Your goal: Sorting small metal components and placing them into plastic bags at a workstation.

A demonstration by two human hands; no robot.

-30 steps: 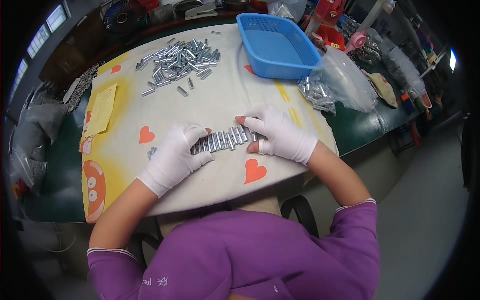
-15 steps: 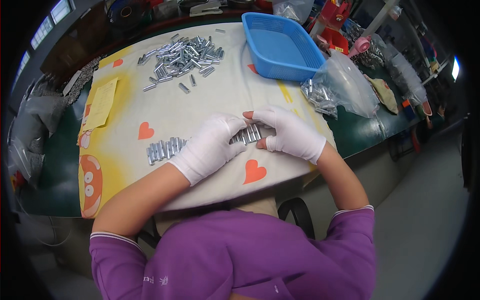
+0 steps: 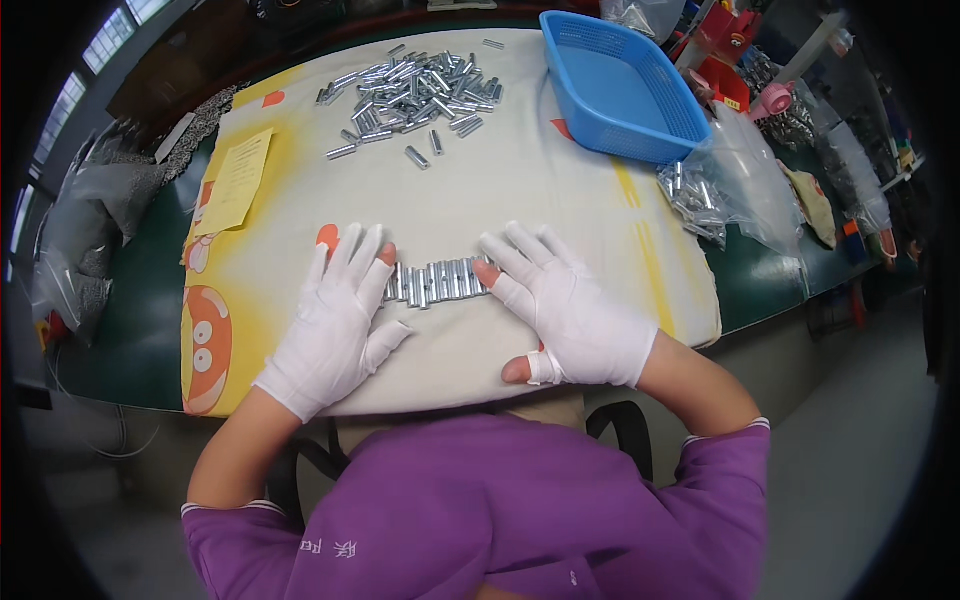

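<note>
A row of short silvery metal tubes stands side by side on the white patterned cloth, close in front of me. My left hand, in a white glove with a bare fingertip, lies spread at the row's left end, its index finger against the tubes. At the right end my right hand, gloved likewise with bare thumb and index tips, rests flat, its index finger touching the last tube. Both hands are open. Fingers cover the ends of the row. Farther back lies a loose heap of the same tubes.
A blue plastic basket stands at the far right of the cloth. Beside it are clear bags of tubes. A yellow paper lies at the left. Grey plastic bags sit on the green table at the left edge.
My hands have moved apart, from gripping round the tubes to lying spread at either end. The separate left group now forms one continuous row between them. The whole view has shifted slightly.
</note>
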